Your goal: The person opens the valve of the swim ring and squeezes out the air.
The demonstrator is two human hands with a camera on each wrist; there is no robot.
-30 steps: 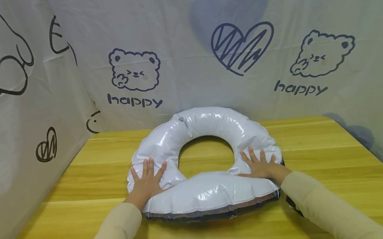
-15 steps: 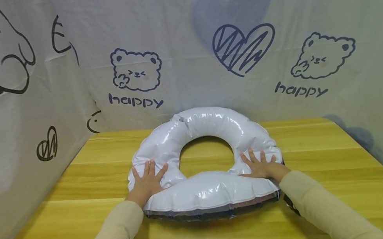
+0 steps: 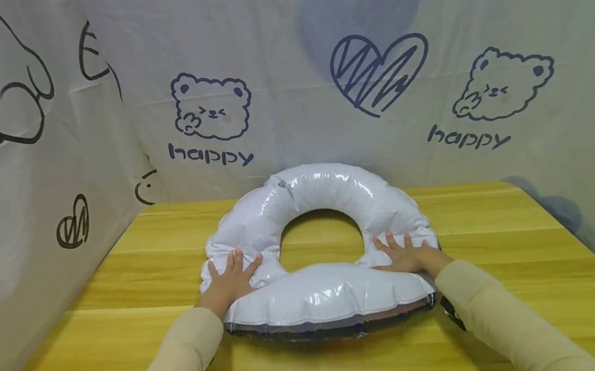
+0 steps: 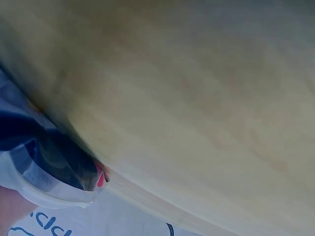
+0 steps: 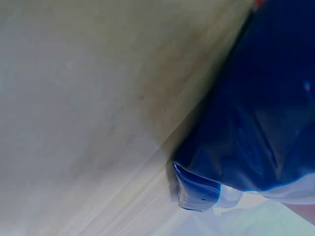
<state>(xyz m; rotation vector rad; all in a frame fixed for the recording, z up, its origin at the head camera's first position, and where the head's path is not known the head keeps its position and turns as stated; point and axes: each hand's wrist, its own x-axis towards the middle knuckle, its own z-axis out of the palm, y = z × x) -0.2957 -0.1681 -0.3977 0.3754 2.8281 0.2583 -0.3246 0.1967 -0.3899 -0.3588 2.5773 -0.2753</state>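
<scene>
A white inflatable swim ring (image 3: pixel 326 295) lies on the wooden table, its front part bulging up between the two hands. Its underside looks dark along the near edge, and the right wrist view shows that lower side as dark blue vinyl (image 5: pixel 266 113). With fingers spread, my left hand (image 3: pixel 228 285) presses on the ring's left side. On the opposite side my right hand (image 3: pixel 407 257) presses down likewise, fingers splayed and pointing away. The vinyl dents and wrinkles under both palms. In the left wrist view only a sliver of the hand (image 4: pixel 15 209) shows beside the ring's blue edge (image 4: pixel 59 160).
The yellow wood-grain table (image 3: pixel 128 339) extends around the ring on all sides. A pale curtain (image 3: pixel 286 89) with bear and heart drawings hangs behind it, close to the ring's far edge. Another printed curtain (image 3: pixel 18 199) runs along the left.
Both hands stay pressed on the swim ring, with only a very slight shift of the left hand. The ring keeps its place; the view itself moves a little.
</scene>
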